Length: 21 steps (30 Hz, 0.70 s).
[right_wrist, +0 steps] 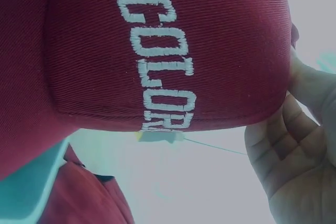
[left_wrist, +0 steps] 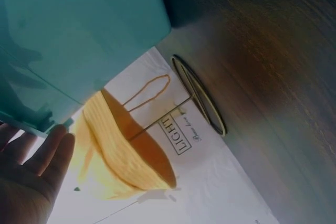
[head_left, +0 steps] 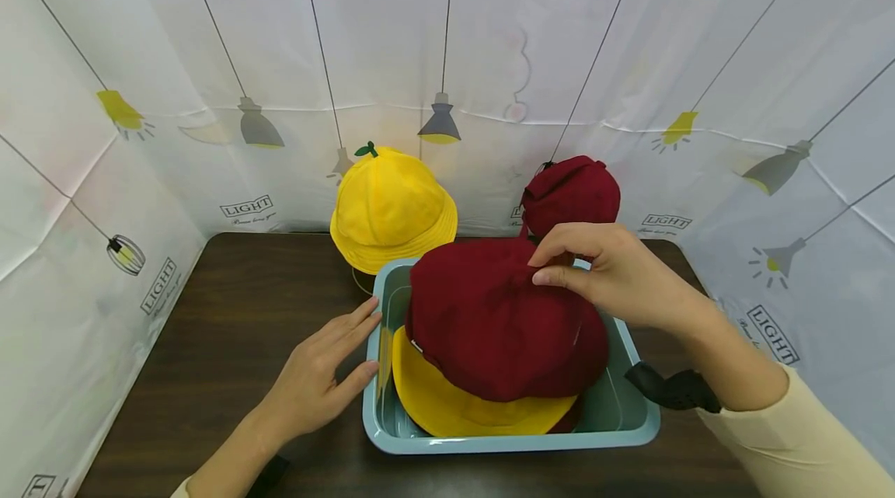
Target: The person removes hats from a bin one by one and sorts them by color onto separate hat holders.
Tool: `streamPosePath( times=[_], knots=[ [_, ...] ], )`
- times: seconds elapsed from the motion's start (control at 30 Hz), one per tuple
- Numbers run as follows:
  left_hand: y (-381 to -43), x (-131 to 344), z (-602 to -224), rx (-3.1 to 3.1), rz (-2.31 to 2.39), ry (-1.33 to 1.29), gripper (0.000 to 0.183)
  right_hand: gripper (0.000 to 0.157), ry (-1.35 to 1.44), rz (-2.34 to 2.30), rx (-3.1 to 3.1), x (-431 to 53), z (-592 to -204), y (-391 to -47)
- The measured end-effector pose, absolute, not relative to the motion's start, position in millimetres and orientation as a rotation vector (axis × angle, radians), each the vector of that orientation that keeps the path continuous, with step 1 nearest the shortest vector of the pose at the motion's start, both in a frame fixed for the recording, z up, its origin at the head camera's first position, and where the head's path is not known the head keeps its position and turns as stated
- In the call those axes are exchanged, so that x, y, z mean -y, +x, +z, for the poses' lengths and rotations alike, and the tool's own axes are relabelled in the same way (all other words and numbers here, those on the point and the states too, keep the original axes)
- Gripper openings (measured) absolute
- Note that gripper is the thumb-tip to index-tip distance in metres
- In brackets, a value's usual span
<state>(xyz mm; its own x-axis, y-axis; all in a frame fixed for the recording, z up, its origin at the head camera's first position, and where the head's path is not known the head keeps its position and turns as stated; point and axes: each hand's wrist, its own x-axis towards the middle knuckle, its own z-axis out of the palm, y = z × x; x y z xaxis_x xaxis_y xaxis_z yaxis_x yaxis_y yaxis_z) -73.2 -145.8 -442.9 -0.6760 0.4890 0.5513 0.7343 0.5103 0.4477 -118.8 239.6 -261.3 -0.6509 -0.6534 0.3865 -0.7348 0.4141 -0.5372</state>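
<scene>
From the head, the right hand (head_left: 615,276) pinches a dark-red cap (head_left: 489,327), which reaches left and nearer from the grip, above a yellow hat (head_left: 454,409) within the blue bin (head_left: 513,445); a gap separates cap and right wall. The left hand (head_left: 325,374), left of that grip, rests extended fingers on the rim.

From the left wrist, the fingertips meet the bin's edge.

From the right wrist, the cap's lettered part lies beside thumb and fingers; exact contact looks partly hidden.

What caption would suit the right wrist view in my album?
A right hand's grip on the edge of a red cap stitched with pale letters.
</scene>
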Motion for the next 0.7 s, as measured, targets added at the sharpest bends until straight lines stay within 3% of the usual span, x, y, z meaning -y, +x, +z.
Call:
streamPosePath(
  times=[0.7],
  knots=[
    [-70.4,144.7,-443.0,2.432,-0.981,-1.005,0.066,0.013,1.232,1.019,2.329,-260.3,-211.2,-120.7]
  ],
)
